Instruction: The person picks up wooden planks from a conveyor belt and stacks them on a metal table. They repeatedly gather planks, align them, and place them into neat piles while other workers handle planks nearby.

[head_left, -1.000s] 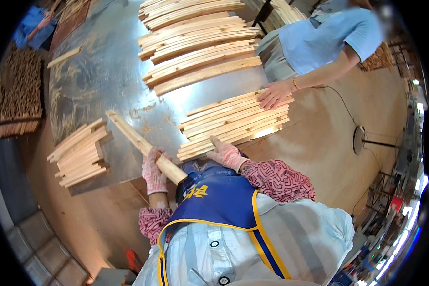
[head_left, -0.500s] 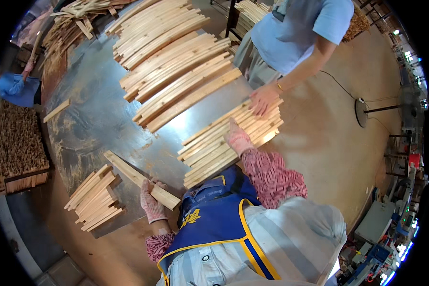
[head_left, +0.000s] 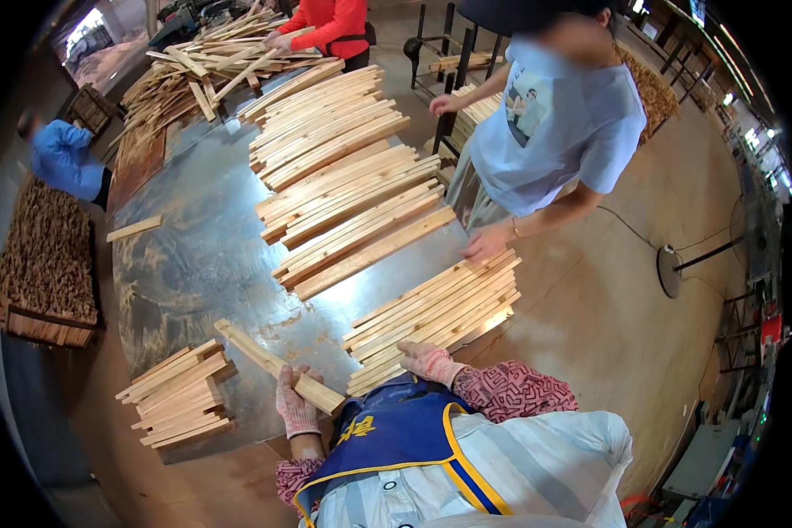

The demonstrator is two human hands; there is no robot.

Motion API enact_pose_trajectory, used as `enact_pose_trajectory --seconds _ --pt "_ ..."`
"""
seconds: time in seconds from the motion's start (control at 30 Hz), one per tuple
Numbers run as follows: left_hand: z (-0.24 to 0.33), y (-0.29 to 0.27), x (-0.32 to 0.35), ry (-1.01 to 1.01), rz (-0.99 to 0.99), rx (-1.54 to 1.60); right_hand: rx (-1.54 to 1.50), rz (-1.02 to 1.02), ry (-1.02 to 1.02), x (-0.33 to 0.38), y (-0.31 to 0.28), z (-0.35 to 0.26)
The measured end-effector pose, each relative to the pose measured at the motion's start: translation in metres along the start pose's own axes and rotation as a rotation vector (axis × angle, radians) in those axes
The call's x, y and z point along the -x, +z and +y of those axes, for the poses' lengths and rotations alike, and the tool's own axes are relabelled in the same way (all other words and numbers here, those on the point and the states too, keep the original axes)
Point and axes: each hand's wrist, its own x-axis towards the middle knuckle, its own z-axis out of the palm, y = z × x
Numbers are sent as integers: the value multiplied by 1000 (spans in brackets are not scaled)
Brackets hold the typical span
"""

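Observation:
My left hand [head_left: 297, 400], in a knit glove, is closed around a wooden strip [head_left: 255, 350] that slants over the table's near edge. My right hand [head_left: 429, 361], gloved too, rests at the near side of a batch of wooden strips [head_left: 440, 304] lying side by side. Its fingers look stretched out, with no strip gripped in them; their undersides are hidden. At that batch's far end, a co-worker's hand [head_left: 488, 242] touches the strips. To the left of my left hand lies a smaller stack of short strips [head_left: 178, 396].
The metal table [head_left: 202, 246] bears rows of strips [head_left: 352, 185] and one loose strip [head_left: 135, 229]. A jumbled wood pile [head_left: 185, 79] lies at the far left, near a person in red [head_left: 330, 26]. A co-worker [head_left: 554, 132] stands across; a fan stand [head_left: 669, 268] is at right.
My right hand has drawn back from the middle of the batch to its near side. The co-worker's hand has shifted toward the far end. The view has tilted up; my left hand keeps its strip.

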Motion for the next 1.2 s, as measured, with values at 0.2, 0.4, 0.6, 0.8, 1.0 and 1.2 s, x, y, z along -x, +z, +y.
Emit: enact_pose_trajectory --seconds 0.2,0.4,0.6,0.8,1.0,1.2 --pt "7 -41 -14 -21 -158 74 135 -31 -69 12 -1 -25" --pt "12 -48 -9 -5 -180 65 161 -12 -75 8 10 -23" --pt "16 -47 -6 9 -139 42 90 -62 -15 12 15 -34" --pt "14 -54 -9 0 -159 45 81 -19 -52 16 16 -32" --pt "15 -37 5 17 -37 30 133 -36 -43 18 16 -35" --pt "15 -48 -1 -1 -42 109 159 -72 -50 20 11 -39"
